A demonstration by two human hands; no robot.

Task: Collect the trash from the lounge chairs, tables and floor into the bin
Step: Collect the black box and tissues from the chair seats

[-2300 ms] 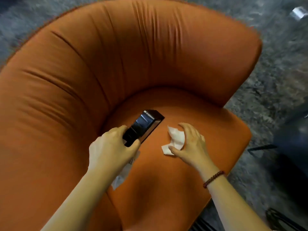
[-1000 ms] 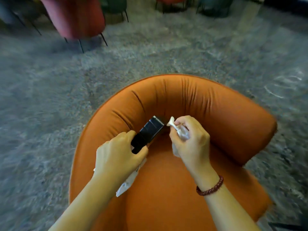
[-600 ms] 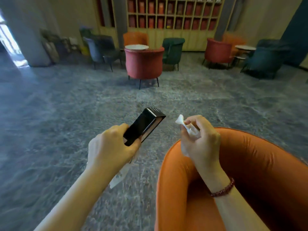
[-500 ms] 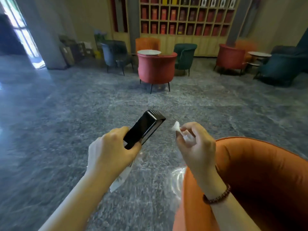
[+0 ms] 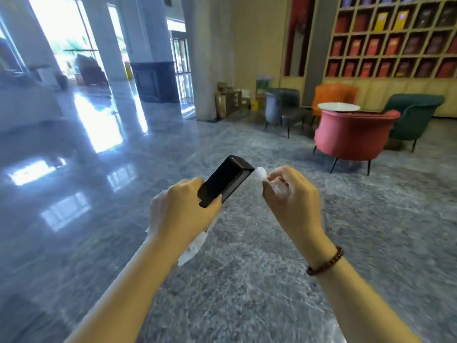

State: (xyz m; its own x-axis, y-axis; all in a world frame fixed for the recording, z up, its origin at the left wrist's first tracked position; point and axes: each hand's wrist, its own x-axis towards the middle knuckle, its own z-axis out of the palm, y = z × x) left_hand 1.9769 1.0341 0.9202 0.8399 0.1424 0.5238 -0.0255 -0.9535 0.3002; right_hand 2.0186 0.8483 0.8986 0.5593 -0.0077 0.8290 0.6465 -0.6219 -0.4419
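Left hand (image 5: 183, 211) curls round a black box (image 5: 226, 180), with a white wrapper (image 5: 195, 243) hanging beneath it. Right hand (image 5: 294, 201), at its 3 o'clock, pinches a crumpled tissue (image 5: 261, 174) just beside the box's far end. A red chair (image 5: 353, 134) and a round table (image 5: 338, 106) stand at 2 o'clock, a pillar (image 5: 212, 58) at 12. Polished floor (image 5: 103, 219) lies open toward 10 o'clock.

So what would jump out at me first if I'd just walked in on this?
Front and centre, the left hand holds a black box tilted upward, with a white wrapper tucked beneath it. The right hand pinches a white tissue close by the box's upper end. Behind them a red armchair stands at the right, and daylight glares off the polished floor at the left.
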